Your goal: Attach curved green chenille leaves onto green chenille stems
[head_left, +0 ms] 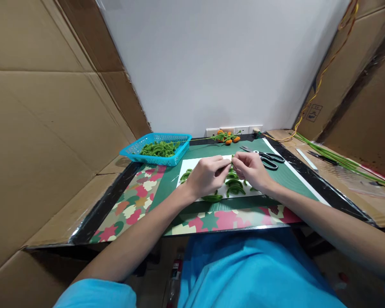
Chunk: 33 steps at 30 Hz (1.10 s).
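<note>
Two forearms angled inward; left hand (pixel 205 176), right hand (pixel 252 169) pinch green fuzzy piece (pixel 232 164) between fingertips over white sheet (pixel 192 164).

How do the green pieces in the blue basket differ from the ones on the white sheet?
The basket pieces lie heaped in the blue basket, away to the left; the sheet pieces lie scattered on the white sheet beneath the left hand and right hand, which pinch a small green piece between them. The basket pieces look mostly straight; the sheet pieces curl into arcs. Both are green and fuzzy.
</note>
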Tool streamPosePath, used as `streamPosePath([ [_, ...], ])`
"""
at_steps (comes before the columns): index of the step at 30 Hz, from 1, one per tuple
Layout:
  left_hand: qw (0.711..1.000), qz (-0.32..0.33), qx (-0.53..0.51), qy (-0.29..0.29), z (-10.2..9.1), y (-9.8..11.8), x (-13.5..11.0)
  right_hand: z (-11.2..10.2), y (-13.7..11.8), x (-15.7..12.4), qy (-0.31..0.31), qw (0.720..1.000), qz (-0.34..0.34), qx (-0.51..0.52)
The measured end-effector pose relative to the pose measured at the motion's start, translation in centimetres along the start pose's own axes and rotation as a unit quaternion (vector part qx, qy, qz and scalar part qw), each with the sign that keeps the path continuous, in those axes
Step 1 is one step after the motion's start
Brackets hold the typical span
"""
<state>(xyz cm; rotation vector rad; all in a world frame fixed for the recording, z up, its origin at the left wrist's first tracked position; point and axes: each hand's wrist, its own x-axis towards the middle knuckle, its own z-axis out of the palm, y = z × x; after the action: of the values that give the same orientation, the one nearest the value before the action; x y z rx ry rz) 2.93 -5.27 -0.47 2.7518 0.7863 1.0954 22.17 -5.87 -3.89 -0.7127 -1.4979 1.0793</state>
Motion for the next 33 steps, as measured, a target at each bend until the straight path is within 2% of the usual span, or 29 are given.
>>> streamPosePath([
  [3, 0.978, -0.134, -0.153, 0.044, 0.0, 0.0, 0.1, -1.3, -0.2, -0.1, -0.005, 0.987, -0.111, -0.119],
  [4, 0.964, -0.174, -0.198, 0.042, -0.1, 0.0, 0.2, -1.7, -0.2, -0.1, -0.014, 0.97, -0.161, -0.184],
  [6, 0.935, -0.227, -0.271, 0.028, -0.1, -0.1, 0.3, -2.4, -0.2, 0.0, -0.033, 0.917, -0.255, -0.304],
  [9, 0.912, -0.243, -0.331, 0.005, -0.1, -0.1, 0.4, -2.8, -0.2, 0.3, -0.031, 0.856, -0.329, -0.397],
  [12, 0.899, -0.249, -0.36, -0.006, 0.0, 0.0, 0.4, -2.8, -0.2, 0.4, -0.011, 0.826, -0.368, -0.426],
  [14, 0.887, -0.256, -0.385, -0.019, 0.1, 0.0, 0.4, -2.8, -0.3, 0.5, -0.007, 0.816, -0.381, -0.434],
  [20, 0.868, -0.231, -0.432, -0.078, 0.1, -0.6, 0.3, -3.0, -0.3, 0.4, -0.045, 0.818, -0.372, -0.436],
  [24, 0.867, -0.211, -0.441, -0.098, -0.4, -0.6, 0.4, -2.7, -0.2, 0.2, -0.081, 0.843, -0.35, -0.399],
  [27, 0.874, -0.2, -0.432, -0.094, -0.6, -0.6, 0.4, -2.3, -0.4, 0.1, -0.104, 0.875, -0.313, -0.355],
  [30, 0.885, -0.201, -0.415, -0.066, -0.6, -0.3, 0.4, -1.9, -0.6, 0.0, -0.091, 0.9, -0.282, -0.321],
  [33, 0.928, -0.15, -0.339, -0.033, -0.8, 0.1, 0.5, -1.7, -0.6, -0.2, -0.07, 0.922, -0.242, -0.296],
])
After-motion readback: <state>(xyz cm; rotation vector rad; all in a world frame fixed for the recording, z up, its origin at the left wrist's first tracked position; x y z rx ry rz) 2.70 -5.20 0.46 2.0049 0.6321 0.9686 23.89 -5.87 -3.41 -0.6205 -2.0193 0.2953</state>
